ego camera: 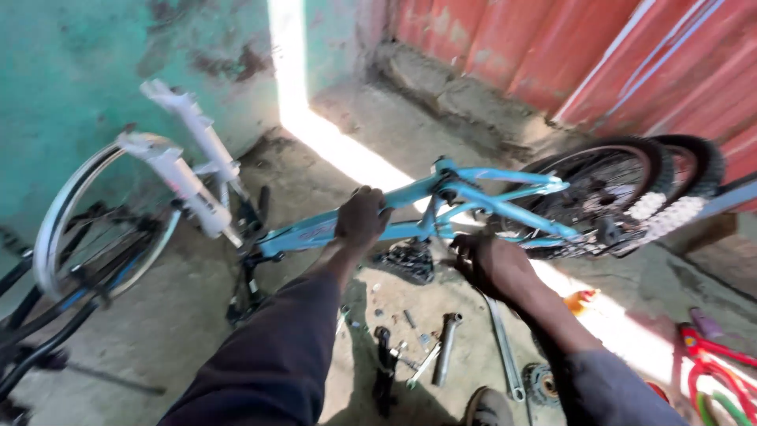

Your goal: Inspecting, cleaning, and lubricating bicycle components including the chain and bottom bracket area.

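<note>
The light-blue bicycle frame (473,197) stands upside down on the concrete floor (158,315), in the middle of the scene, running left to right.

Left hand (361,217): closed around the frame's long tube, fingers wrapped over the top, gripping it.

Right hand (485,264): placed low beside the crank area of the frame, just right of the black chainring (406,262). The fingers are curled, but whether they grip anything cannot be told.

Rear wheel (607,189): mounted in the frame at the right, with a knobby black tyre, near the red corrugated wall (552,47).

White suspension fork (185,170): at the left end of the frame, legs pointing up and to the far left. A loose silver-rimmed wheel (71,221) leans behind it against the green wall (79,71).

On the floor near the person, between the arms, lie a long spanner (505,347), a metal tube (445,347) and small loose parts. A sprocket (540,383) lies beside the right forearm. A red child's bicycle (714,363) occupies the near right corner.
</note>
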